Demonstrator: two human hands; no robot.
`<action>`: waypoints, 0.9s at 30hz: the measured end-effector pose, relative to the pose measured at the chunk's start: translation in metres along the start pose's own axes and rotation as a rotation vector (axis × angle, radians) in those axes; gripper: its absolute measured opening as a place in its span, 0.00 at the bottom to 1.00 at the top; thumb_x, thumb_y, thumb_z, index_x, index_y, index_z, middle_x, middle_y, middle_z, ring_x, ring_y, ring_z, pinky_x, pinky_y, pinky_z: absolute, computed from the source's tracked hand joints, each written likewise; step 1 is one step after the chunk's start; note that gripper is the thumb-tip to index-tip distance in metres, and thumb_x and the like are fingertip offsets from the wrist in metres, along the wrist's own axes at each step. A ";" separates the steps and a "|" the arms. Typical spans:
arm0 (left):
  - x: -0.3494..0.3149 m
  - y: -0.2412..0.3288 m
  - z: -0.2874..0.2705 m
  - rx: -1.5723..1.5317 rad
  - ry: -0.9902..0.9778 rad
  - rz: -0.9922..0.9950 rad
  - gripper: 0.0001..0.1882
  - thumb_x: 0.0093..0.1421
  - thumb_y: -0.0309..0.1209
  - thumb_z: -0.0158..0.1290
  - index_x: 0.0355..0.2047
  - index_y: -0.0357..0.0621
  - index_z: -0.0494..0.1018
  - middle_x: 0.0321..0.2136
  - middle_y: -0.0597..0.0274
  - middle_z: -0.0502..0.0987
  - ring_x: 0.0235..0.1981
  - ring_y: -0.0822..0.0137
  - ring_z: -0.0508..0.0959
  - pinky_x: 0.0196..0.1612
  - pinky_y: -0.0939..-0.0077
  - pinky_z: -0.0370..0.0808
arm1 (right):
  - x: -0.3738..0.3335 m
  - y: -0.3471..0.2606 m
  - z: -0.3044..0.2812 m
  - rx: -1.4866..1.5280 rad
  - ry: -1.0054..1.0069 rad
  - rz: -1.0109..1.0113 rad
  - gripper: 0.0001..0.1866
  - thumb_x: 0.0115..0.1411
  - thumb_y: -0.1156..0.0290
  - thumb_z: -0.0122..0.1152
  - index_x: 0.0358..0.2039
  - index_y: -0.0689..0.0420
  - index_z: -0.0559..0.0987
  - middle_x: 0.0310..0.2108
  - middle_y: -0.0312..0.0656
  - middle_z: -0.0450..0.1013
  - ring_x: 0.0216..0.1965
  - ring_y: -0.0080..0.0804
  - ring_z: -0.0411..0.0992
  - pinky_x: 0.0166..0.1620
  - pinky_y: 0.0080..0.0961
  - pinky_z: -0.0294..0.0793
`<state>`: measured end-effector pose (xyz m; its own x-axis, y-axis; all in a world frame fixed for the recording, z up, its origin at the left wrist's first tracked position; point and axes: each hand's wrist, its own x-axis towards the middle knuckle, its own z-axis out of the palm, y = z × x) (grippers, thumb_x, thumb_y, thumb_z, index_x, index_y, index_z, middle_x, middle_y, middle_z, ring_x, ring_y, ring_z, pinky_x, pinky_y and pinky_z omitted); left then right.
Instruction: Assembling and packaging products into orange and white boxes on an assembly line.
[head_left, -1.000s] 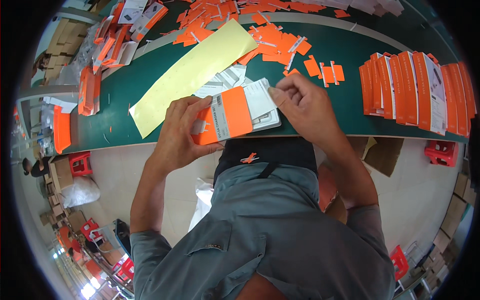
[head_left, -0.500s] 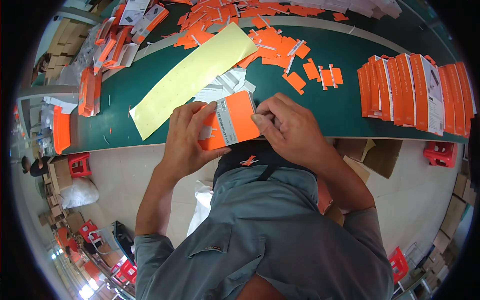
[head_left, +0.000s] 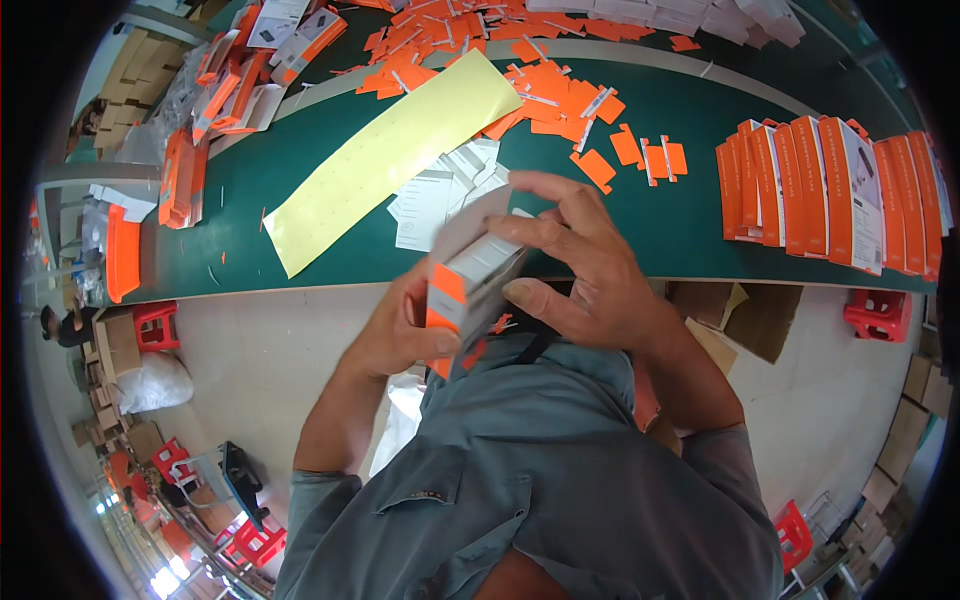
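Observation:
My left hand (head_left: 405, 325) is closed around the lower part of a small orange and grey charger box (head_left: 447, 290), tilted with one end facing up. That end stands open, its pale flap (head_left: 470, 222) raised and blurred, and white contents (head_left: 478, 257) show inside. Over the open end is my right hand (head_left: 575, 260), its fingers spread. The index finger reaches the top of the box and the thumb is beside its grey side; firm contact cannot be made out. Behind the box, white printed leaflets (head_left: 424, 208) lie on the green table (head_left: 340, 130), partly under a yellow sheet (head_left: 390, 160).
Flat orange card pieces (head_left: 550, 95) are strewn across the back. A row of orange boxes (head_left: 810, 190) stands at the right, with more boxes (head_left: 180, 180) stacked left. An open carton (head_left: 765, 315) sits below the table edge, and red stools (head_left: 880, 310) stand on the floor.
The box has turned from its broad face to its open end, and its flap has come up. My left hand moved lower with it. My right hand went from a pinch at the edge to spread fingers.

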<state>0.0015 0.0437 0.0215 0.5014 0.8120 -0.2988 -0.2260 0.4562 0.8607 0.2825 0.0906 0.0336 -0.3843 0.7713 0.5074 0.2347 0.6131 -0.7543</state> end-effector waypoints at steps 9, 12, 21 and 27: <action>-0.029 -0.068 0.025 -0.284 0.209 -0.035 0.35 0.74 0.31 0.61 0.77 0.37 0.64 0.67 0.51 0.77 0.65 0.64 0.78 0.67 0.64 0.75 | -0.053 -0.007 0.005 0.102 -0.369 0.345 0.23 0.61 0.71 0.80 0.56 0.56 0.84 0.40 0.43 0.75 0.39 0.39 0.76 0.41 0.34 0.78; -0.035 -0.073 0.053 -0.030 0.415 0.190 0.26 0.78 0.24 0.54 0.73 0.35 0.66 0.63 0.50 0.79 0.62 0.67 0.79 0.64 0.67 0.76 | -0.064 -0.010 0.009 0.094 -0.413 0.367 0.22 0.61 0.71 0.80 0.56 0.56 0.84 0.39 0.42 0.75 0.37 0.39 0.76 0.40 0.34 0.77; -0.045 -0.100 0.042 0.361 0.485 0.249 0.18 0.79 0.29 0.57 0.65 0.36 0.72 0.56 0.53 0.82 0.53 0.72 0.83 0.56 0.72 0.80 | -0.083 -0.010 0.029 0.214 -0.201 0.511 0.19 0.64 0.74 0.78 0.55 0.56 0.85 0.45 0.43 0.80 0.42 0.34 0.79 0.42 0.31 0.81; -0.036 -0.096 0.025 0.340 0.388 0.200 0.14 0.76 0.27 0.61 0.59 0.40 0.78 0.52 0.54 0.84 0.50 0.73 0.83 0.52 0.74 0.81 | -0.101 -0.001 0.032 0.194 -0.129 0.428 0.16 0.67 0.78 0.75 0.53 0.60 0.84 0.51 0.47 0.81 0.47 0.32 0.81 0.48 0.29 0.84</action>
<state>0.0264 -0.0383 -0.0397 0.1177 0.9745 -0.1908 0.0292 0.1887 0.9816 0.2930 0.0068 -0.0303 -0.3998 0.9124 0.0877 0.2301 0.1925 -0.9539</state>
